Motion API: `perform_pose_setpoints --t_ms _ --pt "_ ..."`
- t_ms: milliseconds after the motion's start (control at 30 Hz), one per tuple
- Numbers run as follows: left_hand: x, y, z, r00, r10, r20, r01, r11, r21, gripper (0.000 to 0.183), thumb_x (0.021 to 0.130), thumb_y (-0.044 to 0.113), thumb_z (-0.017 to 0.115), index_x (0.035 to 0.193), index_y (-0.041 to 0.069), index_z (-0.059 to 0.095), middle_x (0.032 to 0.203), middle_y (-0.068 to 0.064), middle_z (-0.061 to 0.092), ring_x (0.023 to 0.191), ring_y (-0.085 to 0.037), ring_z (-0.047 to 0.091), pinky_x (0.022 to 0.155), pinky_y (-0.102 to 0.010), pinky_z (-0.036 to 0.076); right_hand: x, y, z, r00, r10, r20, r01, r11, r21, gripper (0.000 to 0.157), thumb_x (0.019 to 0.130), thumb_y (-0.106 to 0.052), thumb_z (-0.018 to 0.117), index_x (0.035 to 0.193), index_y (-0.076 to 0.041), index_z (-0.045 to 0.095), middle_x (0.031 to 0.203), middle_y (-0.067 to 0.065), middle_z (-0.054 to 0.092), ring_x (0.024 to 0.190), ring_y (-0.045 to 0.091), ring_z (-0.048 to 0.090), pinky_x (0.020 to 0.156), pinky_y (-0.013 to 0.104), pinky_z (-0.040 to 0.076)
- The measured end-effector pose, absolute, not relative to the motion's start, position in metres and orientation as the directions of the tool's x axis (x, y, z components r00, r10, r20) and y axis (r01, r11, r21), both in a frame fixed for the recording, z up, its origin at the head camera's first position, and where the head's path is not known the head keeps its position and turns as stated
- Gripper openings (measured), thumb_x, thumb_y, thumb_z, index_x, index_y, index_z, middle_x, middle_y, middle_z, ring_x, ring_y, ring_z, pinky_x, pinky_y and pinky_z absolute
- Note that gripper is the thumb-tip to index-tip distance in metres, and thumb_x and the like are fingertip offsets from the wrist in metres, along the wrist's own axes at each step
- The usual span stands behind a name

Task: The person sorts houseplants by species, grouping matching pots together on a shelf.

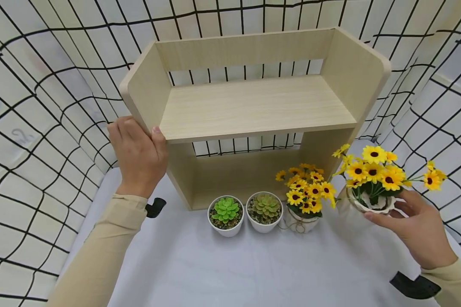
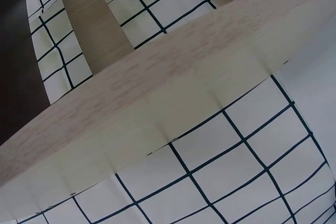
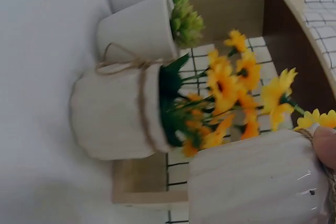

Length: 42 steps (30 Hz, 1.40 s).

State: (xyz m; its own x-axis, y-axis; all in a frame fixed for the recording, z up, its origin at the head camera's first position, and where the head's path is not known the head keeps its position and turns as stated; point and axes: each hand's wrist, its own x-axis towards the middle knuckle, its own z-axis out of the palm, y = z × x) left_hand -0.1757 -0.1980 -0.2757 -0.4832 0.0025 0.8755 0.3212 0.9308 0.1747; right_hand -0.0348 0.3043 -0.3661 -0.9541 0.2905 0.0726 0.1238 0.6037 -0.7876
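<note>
A two-tier pale wooden shelf (image 1: 261, 102) stands on the white cloth. My left hand (image 1: 138, 149) grips its left side panel, thumb towards the inner side. In the left wrist view the shelf panel's edge (image 2: 157, 72) runs slantwise, and the hand is out of sight. At the shelf's right, my right hand (image 1: 418, 226) holds a white flowerpot (image 3: 257, 182) of yellow artificial sunflowers (image 1: 380, 170) near the rim, thumb in front. Whether that pot touches the cloth I cannot tell. Just left of it stands a similar flowerpot (image 3: 115, 114) with twine round it and yellow sunflowers (image 1: 307, 192).
Before the shelf's lower opening stand two small white pots, one with a bright green succulent (image 1: 226, 209), the other with a duller green succulent (image 1: 265, 207). White walls with a black grid (image 1: 42, 140) surround the cloth-covered table (image 1: 230, 273).
</note>
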Motion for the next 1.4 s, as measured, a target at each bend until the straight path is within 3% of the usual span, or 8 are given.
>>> perform_pose_setpoints --t_ms 233,433,600,700,800,933,1000,1400 --pt "-0.175 -0.199 -0.277 -0.488 -0.001 0.873 0.318 0.931 0.179 0.037 0.096 0.029 0.031 0.103 -0.006 0.039 0.098 -0.026 0.04 0.093 -0.041 0.031 0.083 -0.05 0.024 -0.033 0.298 -0.336 -0.964 0.215 0.155 0.018 0.638 -0.77 0.072 0.075 -0.021 0.083 0.138 -0.023 0.05 0.119 -0.027 0.044 0.103 -0.007 0.046 0.08 -0.003 0.04" --pt "-0.175 -0.198 -0.276 -0.488 0.006 0.873 0.32 0.931 0.173 0.037 0.096 0.029 0.031 0.104 -0.006 0.039 0.099 -0.027 0.04 0.094 -0.041 0.032 0.084 -0.05 0.024 -0.03 0.287 -0.311 -0.969 0.187 0.159 0.002 0.652 -0.758 0.087 0.075 -0.021 0.082 0.148 -0.033 0.037 0.139 -0.02 0.041 0.109 -0.01 0.044 0.104 0.014 0.043" --pt "-0.175 -0.2 -0.276 -0.482 0.005 0.876 0.321 0.932 0.17 0.037 0.096 0.029 0.031 0.103 -0.006 0.039 0.098 -0.027 0.04 0.092 -0.042 0.032 0.082 -0.051 0.025 -0.034 0.276 -0.291 -0.976 0.152 0.157 -0.022 0.646 -0.763 0.091 0.073 -0.022 0.084 0.149 -0.036 0.035 0.145 -0.012 0.045 0.112 -0.009 0.047 0.099 0.008 0.043" --pt "-0.175 -0.199 -0.276 -0.471 0.004 0.882 0.328 0.929 0.171 0.037 0.096 0.029 0.032 0.102 -0.006 0.039 0.097 -0.027 0.041 0.091 -0.042 0.032 0.082 -0.051 0.026 -0.038 0.271 -0.28 -0.978 0.144 0.149 -0.021 0.644 -0.765 0.093 0.073 -0.023 0.083 0.149 -0.038 0.032 0.152 -0.008 0.043 0.125 0.001 0.05 0.108 0.023 0.044" --pt "-0.175 -0.198 -0.276 -0.461 0.003 0.887 0.335 0.926 0.171 0.036 0.095 0.029 0.033 0.101 -0.006 0.04 0.096 -0.027 0.042 0.09 -0.042 0.032 0.082 -0.052 0.026 -0.043 0.268 -0.27 -0.976 0.146 0.164 -0.029 0.654 -0.756 0.092 0.074 -0.024 0.083 0.149 -0.038 0.032 0.154 -0.006 0.042 0.123 0.004 0.053 0.102 0.031 0.049" --pt "-0.175 -0.198 -0.275 -0.457 0.009 0.889 0.335 0.928 0.163 0.036 0.095 0.028 0.032 0.101 -0.006 0.04 0.096 -0.027 0.042 0.089 -0.042 0.032 0.082 -0.051 0.027 -0.05 0.262 -0.255 -0.963 0.122 0.239 -0.107 0.64 -0.761 0.089 0.075 -0.017 0.082 0.149 -0.033 0.036 0.152 -0.003 0.043 0.104 -0.006 0.056 0.077 0.006 0.051" --pt "-0.174 -0.198 -0.275 -0.455 0.014 0.89 0.335 0.929 0.156 0.035 0.095 0.028 0.032 0.101 -0.006 0.04 0.096 -0.027 0.042 0.089 -0.042 0.033 0.082 -0.052 0.027 -0.054 0.258 -0.247 -0.958 0.105 0.266 -0.147 0.617 -0.773 0.087 0.076 -0.012 0.081 0.149 -0.03 0.038 0.152 -0.003 0.042 0.102 -0.007 0.056 0.074 0.002 0.048" --pt "-0.172 -0.203 -0.272 -0.473 0.072 0.878 0.271 0.96 0.068 0.036 0.097 0.029 0.03 0.101 -0.006 0.041 0.097 -0.026 0.043 0.089 -0.04 0.034 0.078 -0.049 0.026 -0.084 0.237 -0.205 -0.961 0.065 0.27 -0.19 0.554 -0.811 0.078 0.083 -0.013 0.073 0.149 -0.03 0.037 0.155 -0.003 0.038 0.113 0.011 0.054 0.079 0.004 0.049"
